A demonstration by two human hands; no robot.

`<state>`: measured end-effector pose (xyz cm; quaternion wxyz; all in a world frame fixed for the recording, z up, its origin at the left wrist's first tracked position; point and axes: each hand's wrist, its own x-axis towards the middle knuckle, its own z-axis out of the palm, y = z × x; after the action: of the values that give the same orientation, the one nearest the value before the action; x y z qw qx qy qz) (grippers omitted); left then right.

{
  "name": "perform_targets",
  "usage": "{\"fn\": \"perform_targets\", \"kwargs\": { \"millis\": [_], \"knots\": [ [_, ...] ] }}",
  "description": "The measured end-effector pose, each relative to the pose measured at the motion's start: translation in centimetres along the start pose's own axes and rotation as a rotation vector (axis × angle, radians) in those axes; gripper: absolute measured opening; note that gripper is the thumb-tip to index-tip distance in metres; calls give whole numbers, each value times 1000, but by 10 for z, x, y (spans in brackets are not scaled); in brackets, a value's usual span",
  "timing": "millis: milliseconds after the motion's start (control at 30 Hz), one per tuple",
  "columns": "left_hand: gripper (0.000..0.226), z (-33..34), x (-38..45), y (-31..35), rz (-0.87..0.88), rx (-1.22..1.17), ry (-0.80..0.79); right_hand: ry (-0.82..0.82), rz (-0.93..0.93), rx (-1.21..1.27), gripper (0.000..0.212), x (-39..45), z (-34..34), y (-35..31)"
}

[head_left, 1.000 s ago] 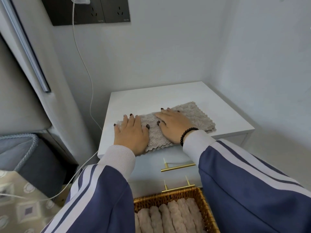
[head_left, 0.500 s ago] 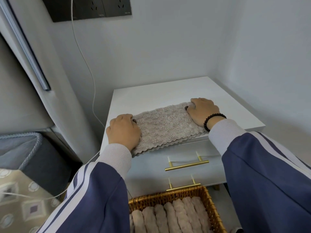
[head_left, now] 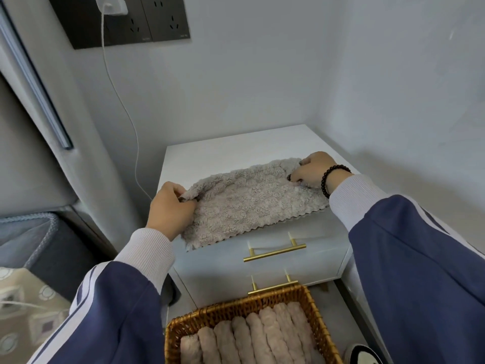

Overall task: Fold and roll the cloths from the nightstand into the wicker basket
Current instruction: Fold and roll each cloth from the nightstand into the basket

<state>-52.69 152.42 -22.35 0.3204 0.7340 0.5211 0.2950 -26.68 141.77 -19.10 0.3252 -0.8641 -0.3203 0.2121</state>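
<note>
We're at the fold step: one grey fluffy cloth (head_left: 252, 203) lies across the front of the white nightstand (head_left: 236, 148), its scalloped front edge hanging slightly over the top drawer. Our left hand (head_left: 168, 208) pinches the cloth's far corner at its 9 o'clock end, fingers curled round the lifted fabric; our right hand (head_left: 312, 169) does the same at the 2 o'clock end, with the far edge raised off the top there. So both hands are grasping cloth, neither is free. The lifted back edge reads to us as the start of a lengthwise fold, far edge brought toward 6 o'clock onto the near edge; it's not laid down yet. The wicker basket (head_left: 189, 321) sits on the floor at 6 o'clock from the nightstand, just below the gold drawer handles (head_left: 274, 252), and already holds a row of rolled cloths (head_left: 249, 340) side by side. Next move, as we judge it: carry both corners evenly toward the near edge, line up the edges, press flat, then roll from one end. Uneven pull would skew the fold. We can't tell how much space the basket has left; its near part is out of view.
</note>
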Motion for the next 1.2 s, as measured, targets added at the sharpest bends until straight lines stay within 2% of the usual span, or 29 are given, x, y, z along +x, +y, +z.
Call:
{"fn": "perform_targets", "kwargs": {
  "millis": [67, 167, 233, 333, 433, 533, 600, 633, 700, 800, 900, 1200],
  "knots": [
    [18, -6, -6, 2, -33, -141, -21, -14, 31, 29, 51, -9, -8, 4],
    [17, -18, -21, 6, -113, -365, -98, -70, 60, 89, 62, -27, -21, 17],
    [9, -26, -33, 12, -161, -460, -165, -87, 111, 199, 54, -45, -30, 24],
    [7, -37, -49, 20, -186, -586, -236, -109, 181, 437, 20, -68, -40, 32],
    [9, -45, -64, 27, -198, -683, -247, -111, 181, 614, 26, -86, -51, 32],
    [20, -50, -79, 31, -235, -712, -246, -92, 78, 710, 16, -114, -60, 27],
    [30, -50, -89, 32, -265, -734, -255, -28, 44, 676, 28, -132, -62, 27],
    [27, -51, -95, 34, -264, -747, -264, 8, 31, 625, 32, -142, -62, 30],
    [18, -50, -107, 37, -256, -767, -282, 80, -11, 502, 22, -159, -59, 34],
    [14, -47, -120, 42, -264, -800, -280, 139, -73, 408, 26, -182, -52, 35],
    [13, -39, -126, 46, -262, -785, -293, 161, -115, 368, 15, -186, -42, 29],
    [17, -3, -119, 57, -260, -760, -361, 132, -301, 242, 18, -176, 10, 0]
  ]
}}
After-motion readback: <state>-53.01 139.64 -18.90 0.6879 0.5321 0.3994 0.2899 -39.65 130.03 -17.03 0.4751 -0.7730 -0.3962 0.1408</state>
